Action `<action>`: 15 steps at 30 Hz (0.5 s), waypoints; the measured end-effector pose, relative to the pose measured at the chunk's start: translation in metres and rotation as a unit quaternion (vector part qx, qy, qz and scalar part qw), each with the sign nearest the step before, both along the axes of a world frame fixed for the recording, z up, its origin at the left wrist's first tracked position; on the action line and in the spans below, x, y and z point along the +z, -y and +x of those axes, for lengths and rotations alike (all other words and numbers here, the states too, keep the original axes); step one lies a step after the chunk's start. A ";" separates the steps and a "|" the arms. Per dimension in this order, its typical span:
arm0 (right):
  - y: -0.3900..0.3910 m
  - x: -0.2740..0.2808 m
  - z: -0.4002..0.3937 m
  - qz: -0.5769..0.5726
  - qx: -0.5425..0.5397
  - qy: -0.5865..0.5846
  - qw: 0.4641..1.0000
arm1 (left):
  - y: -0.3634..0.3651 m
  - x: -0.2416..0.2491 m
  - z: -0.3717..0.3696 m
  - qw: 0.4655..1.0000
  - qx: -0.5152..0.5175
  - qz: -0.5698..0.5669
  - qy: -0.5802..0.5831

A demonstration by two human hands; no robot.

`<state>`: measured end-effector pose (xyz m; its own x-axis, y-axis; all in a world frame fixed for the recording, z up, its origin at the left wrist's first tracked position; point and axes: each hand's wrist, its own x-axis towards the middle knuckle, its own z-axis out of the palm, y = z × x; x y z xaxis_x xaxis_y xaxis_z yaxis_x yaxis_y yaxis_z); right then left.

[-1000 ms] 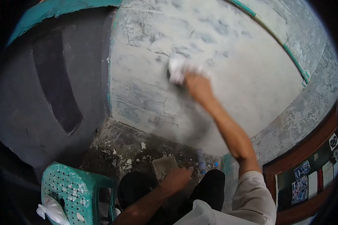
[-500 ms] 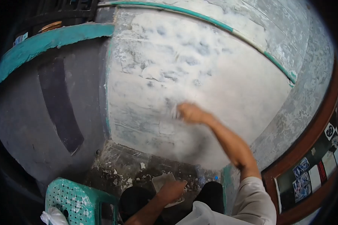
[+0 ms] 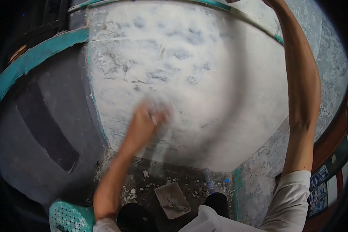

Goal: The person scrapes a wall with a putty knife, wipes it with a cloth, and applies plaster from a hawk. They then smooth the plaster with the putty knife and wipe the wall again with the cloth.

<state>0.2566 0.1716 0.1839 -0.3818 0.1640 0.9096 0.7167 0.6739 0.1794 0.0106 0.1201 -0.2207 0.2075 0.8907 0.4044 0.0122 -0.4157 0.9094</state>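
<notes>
My left hand is in front of the white-smeared wall panel, left of its middle. It is blurred by motion; the fingers look curled round something small and pale that I cannot make out. My right arm stretches up along the panel's right side. The right hand is cut off by the top edge near the green and white pipe, so its fingers are mostly hidden. Below, a shallow rectangular tray with greyish residue lies on the floor between my knees, untouched.
Pale crumbs and chips litter the dark floor. A green plastic stool stands at the lower left. On the left is a grey wall under a teal ledge. A brown wooden frame runs along the right.
My left hand has risen from the tray to the wall panel. My right hand has gone from the panel's middle to the top right. The view has shifted slightly right.
</notes>
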 end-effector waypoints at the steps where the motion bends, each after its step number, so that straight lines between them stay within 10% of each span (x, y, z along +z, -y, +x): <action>1: 0.008 -0.006 -0.009 -0.028 -0.012 0.037 0.999 | -0.027 0.029 -0.004 0.994 0.066 0.079 0.024; 8: 0.030 0.008 0.017 0.128 -0.201 0.170 0.956 | -0.111 0.206 0.032 0.942 0.085 0.009 0.324; 15: 0.007 0.028 0.036 -0.290 -0.098 -0.070 0.949 | -0.125 0.296 0.045 0.913 0.119 -0.165 0.355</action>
<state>0.2927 0.1643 0.2123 -0.1733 0.7082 0.6844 0.8283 0.4808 -0.2878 0.0555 0.2453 0.0755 -0.2174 0.9740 0.0643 -0.5748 -0.1810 0.7981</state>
